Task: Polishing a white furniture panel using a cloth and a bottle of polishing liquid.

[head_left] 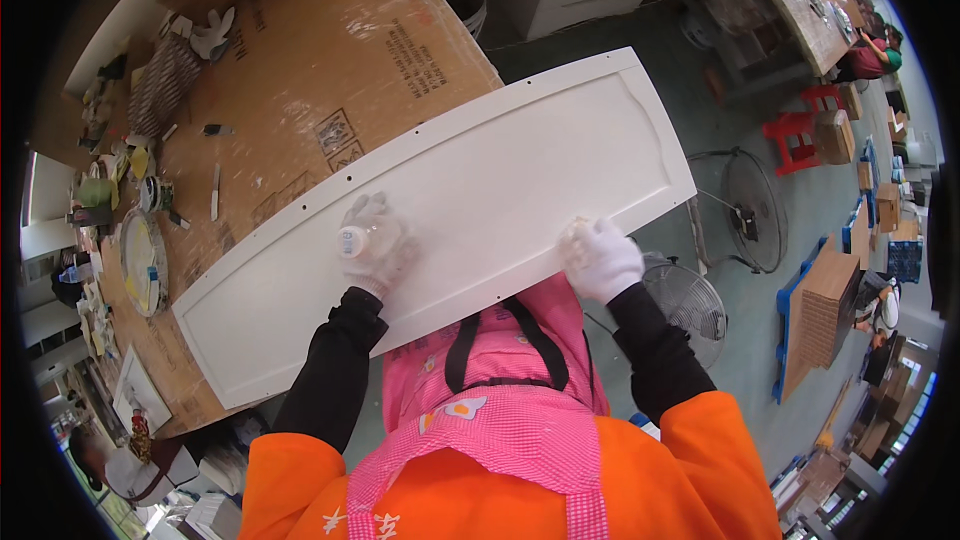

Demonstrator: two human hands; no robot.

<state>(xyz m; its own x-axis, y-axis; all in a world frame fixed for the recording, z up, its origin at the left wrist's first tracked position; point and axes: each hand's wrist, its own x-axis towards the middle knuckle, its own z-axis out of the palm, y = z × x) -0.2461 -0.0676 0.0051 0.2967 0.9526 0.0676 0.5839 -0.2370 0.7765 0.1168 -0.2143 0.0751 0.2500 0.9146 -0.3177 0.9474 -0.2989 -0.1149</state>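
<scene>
A long white panel [480, 180] with a raised border and small dark holes along its rim lies across the table corner, its right part jutting past the edge. My left hand [385, 258], in a white glove, is over the panel's left half, its fingers wrapped round a small pale bottle [354, 241] with its round end toward me. At the panel's near edge, right of the middle, is my white-gloved right hand [606, 260]. Its fingers are closed; a hint of something pale yellowish shows at the fingertips, too small to name.
Brown cardboard [300, 90] covers the table. On its left lie a round tub lid [143, 262], a tape roll [155, 193] and a thin strip [215, 190]. Floor fans [685, 305], a red stool [795, 135] and stacked boards [825, 305] stand to the right. Other people are farther off.
</scene>
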